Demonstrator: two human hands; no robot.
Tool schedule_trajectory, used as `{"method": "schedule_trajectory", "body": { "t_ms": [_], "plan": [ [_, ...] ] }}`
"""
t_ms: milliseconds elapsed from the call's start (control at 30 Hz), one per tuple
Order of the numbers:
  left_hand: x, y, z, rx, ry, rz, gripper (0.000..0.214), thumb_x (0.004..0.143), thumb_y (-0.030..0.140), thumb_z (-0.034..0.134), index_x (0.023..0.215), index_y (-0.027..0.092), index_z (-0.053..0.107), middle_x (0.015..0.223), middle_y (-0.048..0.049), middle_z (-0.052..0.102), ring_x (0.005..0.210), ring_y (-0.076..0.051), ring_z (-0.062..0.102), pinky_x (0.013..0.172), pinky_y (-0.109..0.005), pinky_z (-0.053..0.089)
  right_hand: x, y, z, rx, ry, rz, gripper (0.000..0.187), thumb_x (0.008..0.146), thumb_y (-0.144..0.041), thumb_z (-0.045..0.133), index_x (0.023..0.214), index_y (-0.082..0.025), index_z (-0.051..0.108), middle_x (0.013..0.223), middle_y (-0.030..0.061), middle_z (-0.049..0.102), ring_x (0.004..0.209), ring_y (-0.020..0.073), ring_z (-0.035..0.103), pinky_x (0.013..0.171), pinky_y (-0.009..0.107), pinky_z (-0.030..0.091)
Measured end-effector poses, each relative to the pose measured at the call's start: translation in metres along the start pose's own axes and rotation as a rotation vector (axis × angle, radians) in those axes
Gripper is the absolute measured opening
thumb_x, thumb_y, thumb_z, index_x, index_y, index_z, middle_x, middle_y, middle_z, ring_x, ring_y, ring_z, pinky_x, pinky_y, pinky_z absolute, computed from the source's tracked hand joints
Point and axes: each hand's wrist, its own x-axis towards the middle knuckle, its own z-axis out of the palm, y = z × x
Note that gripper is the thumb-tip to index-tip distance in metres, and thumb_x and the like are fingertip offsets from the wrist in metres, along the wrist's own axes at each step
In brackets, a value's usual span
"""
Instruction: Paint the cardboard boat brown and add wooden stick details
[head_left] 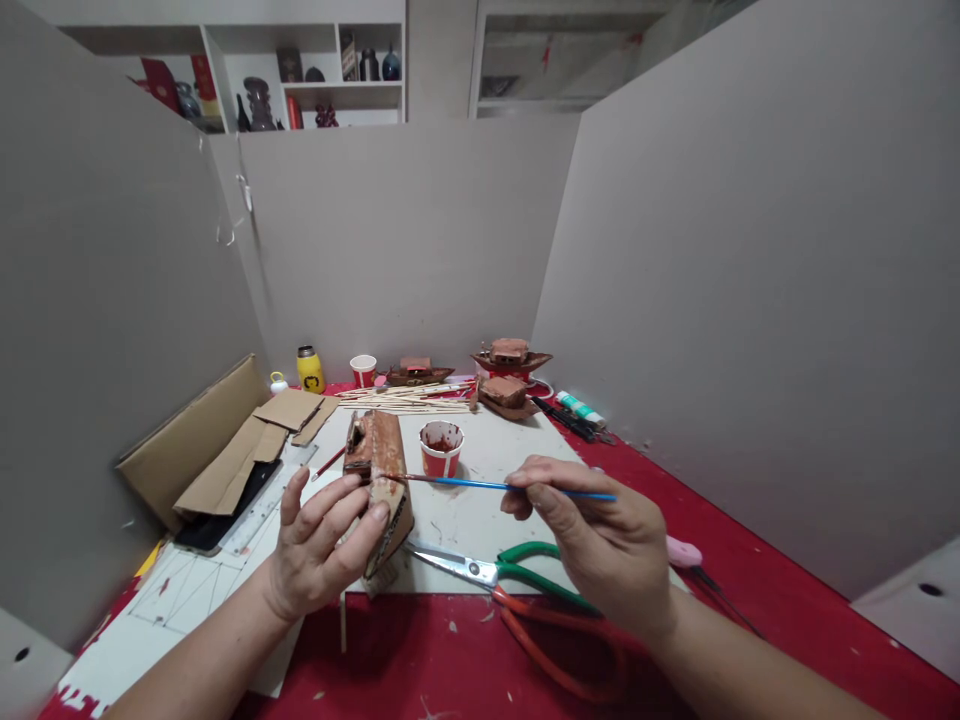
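My left hand (pixel 324 545) grips the near end of a cardboard model boat (pixel 381 470) painted partly brown, holding it tilted above the white board (pixel 480 515). My right hand (pixel 600 540) pinches a thin blue paintbrush (pixel 495 486), and its tip touches the boat's side. A small red and white paper cup (pixel 441 449) with brown paint stands just behind the brush.
Scissors (pixel 517 580) with green and red handles lie in front of my right hand. Cardboard pieces (pixel 247 440), a ruler and a dark phone lie at left. Finished model boats (pixel 510 372), wooden sticks, a yellow bottle (pixel 309 370) and another cup stand at the back. Grey partition walls enclose the red table.
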Motion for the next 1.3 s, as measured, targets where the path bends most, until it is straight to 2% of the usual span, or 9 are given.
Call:
{"method": "schedule_trajectory", "body": {
  "t_ms": [267,433,700,933,1133,1300],
  "plan": [
    [0.003,0.000,0.000,0.019,-0.006,-0.008,0.018,0.083,0.009,0.065,0.098,0.019,0.062,0.088,-0.0032,0.073,0.102,-0.018,0.065,0.120,-0.049,0.026,0.001,0.007,-0.002,-0.008,0.023,0.015,0.022,0.094,-0.013,0.060,0.104,-0.028,0.074,0.077,-0.0006,0.072,0.066,0.0110,0.067,0.060,0.021,0.057],
    [0.006,0.001,-0.001,0.008,-0.014,-0.017,0.023,0.079,0.006,0.068,0.098,0.019,0.061,0.089,-0.0044,0.072,0.103,-0.019,0.065,0.120,-0.049,0.026,0.002,0.008,-0.002,0.022,-0.013,0.021,0.021,0.095,-0.016,0.060,0.104,-0.027,0.074,0.075,0.0001,0.072,0.066,0.0121,0.067,0.058,0.022,0.056],
    [0.001,0.001,-0.002,-0.074,0.010,-0.016,0.018,0.084,0.004,0.061,0.094,0.020,0.059,0.096,-0.0056,0.072,0.113,-0.019,0.060,0.119,-0.052,0.026,-0.001,0.007,-0.005,0.068,0.014,0.049,0.018,0.095,-0.018,0.060,0.102,-0.025,0.075,0.075,0.0018,0.071,0.064,0.0129,0.068,0.057,0.023,0.058],
    [0.002,0.003,-0.004,-0.067,0.006,-0.011,0.022,0.083,0.001,0.061,0.092,0.021,0.058,0.093,-0.0048,0.073,0.110,-0.018,0.061,0.119,-0.052,0.024,-0.002,0.004,-0.006,0.079,0.051,0.058,0.017,0.094,-0.018,0.062,0.101,-0.024,0.075,0.074,0.0036,0.072,0.064,0.0151,0.068,0.056,0.027,0.059],
    [0.001,0.002,-0.004,-0.055,-0.013,-0.012,0.024,0.081,0.002,0.064,0.093,0.022,0.058,0.092,-0.0031,0.074,0.107,-0.017,0.063,0.120,-0.051,0.023,-0.004,0.004,-0.009,0.093,-0.006,0.028,0.020,0.094,-0.016,0.060,0.104,-0.026,0.075,0.075,0.0033,0.071,0.064,0.0150,0.068,0.056,0.027,0.058],
    [0.003,0.002,-0.004,-0.027,-0.013,-0.025,0.020,0.086,0.005,0.059,0.093,0.024,0.057,0.093,-0.0017,0.074,0.105,-0.016,0.063,0.119,-0.050,0.025,-0.005,0.006,-0.011,0.083,0.028,0.043,0.019,0.094,-0.016,0.061,0.102,-0.025,0.075,0.075,0.0036,0.072,0.064,0.0150,0.069,0.056,0.026,0.058]
  ]
}}
